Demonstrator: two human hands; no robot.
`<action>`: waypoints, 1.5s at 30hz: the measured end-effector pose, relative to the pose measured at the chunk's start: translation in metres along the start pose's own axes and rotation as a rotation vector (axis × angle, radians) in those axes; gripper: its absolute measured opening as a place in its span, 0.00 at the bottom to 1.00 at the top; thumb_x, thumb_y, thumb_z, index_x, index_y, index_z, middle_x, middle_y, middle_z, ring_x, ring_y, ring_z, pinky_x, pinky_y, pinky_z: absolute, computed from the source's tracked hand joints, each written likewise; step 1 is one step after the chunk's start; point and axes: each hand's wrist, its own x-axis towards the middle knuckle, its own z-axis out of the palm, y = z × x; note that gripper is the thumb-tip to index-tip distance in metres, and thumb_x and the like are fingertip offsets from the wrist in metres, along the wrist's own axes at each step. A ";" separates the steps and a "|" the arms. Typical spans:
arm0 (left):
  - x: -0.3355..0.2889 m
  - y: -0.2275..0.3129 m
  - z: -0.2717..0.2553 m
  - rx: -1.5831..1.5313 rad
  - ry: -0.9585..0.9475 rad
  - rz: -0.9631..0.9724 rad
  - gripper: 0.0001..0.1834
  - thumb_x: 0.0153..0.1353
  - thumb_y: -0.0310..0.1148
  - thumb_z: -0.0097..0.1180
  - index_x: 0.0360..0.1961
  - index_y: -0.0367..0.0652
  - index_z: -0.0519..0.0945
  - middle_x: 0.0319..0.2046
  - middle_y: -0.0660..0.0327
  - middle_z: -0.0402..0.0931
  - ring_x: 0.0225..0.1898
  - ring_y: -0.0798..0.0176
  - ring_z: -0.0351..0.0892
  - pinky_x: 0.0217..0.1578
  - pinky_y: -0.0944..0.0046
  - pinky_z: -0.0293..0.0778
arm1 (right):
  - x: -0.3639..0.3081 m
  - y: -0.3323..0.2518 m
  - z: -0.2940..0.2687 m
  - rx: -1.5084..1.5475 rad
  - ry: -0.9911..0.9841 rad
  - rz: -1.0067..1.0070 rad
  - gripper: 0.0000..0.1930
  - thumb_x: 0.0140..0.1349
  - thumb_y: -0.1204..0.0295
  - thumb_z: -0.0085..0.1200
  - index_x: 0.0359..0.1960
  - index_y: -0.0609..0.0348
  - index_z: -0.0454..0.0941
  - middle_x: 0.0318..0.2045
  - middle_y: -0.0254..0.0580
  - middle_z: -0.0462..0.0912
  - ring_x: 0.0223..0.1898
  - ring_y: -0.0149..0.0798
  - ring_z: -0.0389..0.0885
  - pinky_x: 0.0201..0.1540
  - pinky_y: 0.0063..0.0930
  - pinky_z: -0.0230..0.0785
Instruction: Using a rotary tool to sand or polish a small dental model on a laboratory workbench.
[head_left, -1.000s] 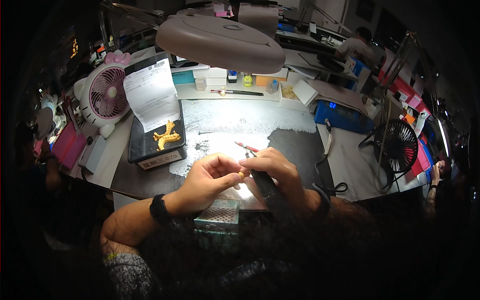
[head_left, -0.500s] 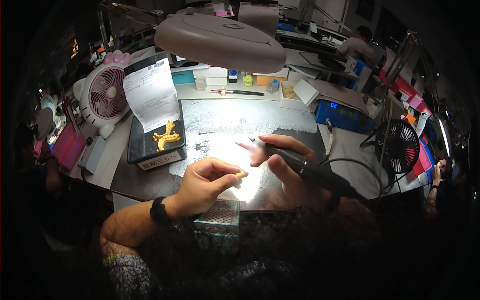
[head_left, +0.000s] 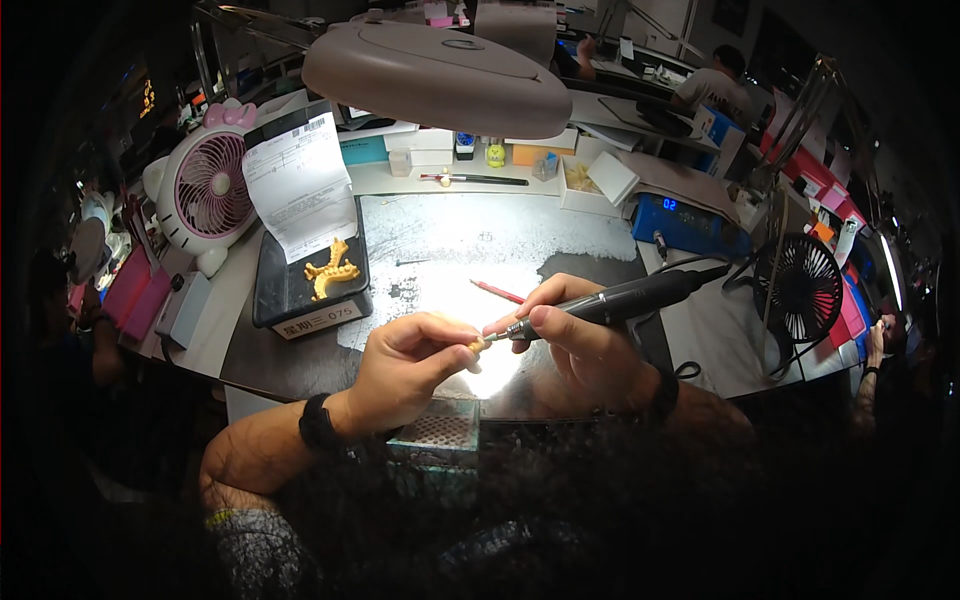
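Between thumb and fingertips, my left hand [head_left: 412,362] pinches a small yellowish piece [head_left: 477,346] that looks like a dental crown; its detail is too small to make out. My right hand [head_left: 585,345] grips a black rotary handpiece [head_left: 610,303] like a pen. The handpiece's metal tip points left and meets the small piece, or comes very close to it. Behind the right fingers a red pencil-like stick [head_left: 497,291] lies on the brightly lit bench mat [head_left: 590,238]. Yellow dental models [head_left: 330,270] rest in a black tray [head_left: 268,292] to the left.
A lamp head [head_left: 440,80] hangs over the bench. Left stand a printed sheet [head_left: 300,185] and a pink-white fan [head_left: 215,185]. Right are a blue control box [head_left: 690,228], a black fan [head_left: 797,290] and the handpiece cable. A perforated grille [head_left: 437,430] sits below my left hand. Other people work beyond.
My right hand has turned the handpiece and brought its tip left to the small piece. The left hand has stayed nearly still. A person's hand now shows at the far back.
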 end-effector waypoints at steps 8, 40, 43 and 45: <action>0.002 -0.004 -0.005 -0.030 -0.029 -0.007 0.07 0.69 0.20 0.59 0.47 0.34 0.81 0.45 0.56 0.82 0.46 0.65 0.83 0.50 0.64 0.81 | 0.003 0.002 -0.008 -0.072 -0.068 -0.060 0.07 0.73 0.72 0.53 0.42 0.64 0.77 0.41 0.59 0.87 0.39 0.35 0.85 0.54 0.37 0.76; -0.001 -0.004 -0.006 0.002 -0.005 -0.014 0.07 0.70 0.20 0.58 0.47 0.33 0.78 0.46 0.51 0.83 0.46 0.62 0.85 0.51 0.61 0.82 | 0.001 -0.001 0.001 -0.292 -0.041 -0.210 0.04 0.69 0.75 0.57 0.39 0.62 0.80 0.32 0.39 0.89 0.35 0.28 0.86 0.75 0.51 0.57; -0.001 -0.003 -0.004 0.023 0.003 0.000 0.06 0.70 0.20 0.58 0.47 0.33 0.79 0.46 0.52 0.83 0.46 0.62 0.85 0.50 0.62 0.82 | 0.002 -0.001 0.001 -0.297 -0.043 -0.221 0.04 0.69 0.74 0.57 0.38 0.62 0.80 0.31 0.38 0.89 0.34 0.28 0.86 0.74 0.51 0.58; -0.001 -0.004 -0.005 0.030 -0.002 0.007 0.07 0.70 0.20 0.58 0.47 0.33 0.79 0.46 0.52 0.83 0.46 0.62 0.84 0.50 0.62 0.82 | 0.003 -0.001 0.001 -0.309 -0.044 -0.223 0.04 0.69 0.74 0.58 0.38 0.62 0.80 0.31 0.38 0.88 0.34 0.27 0.86 0.74 0.51 0.58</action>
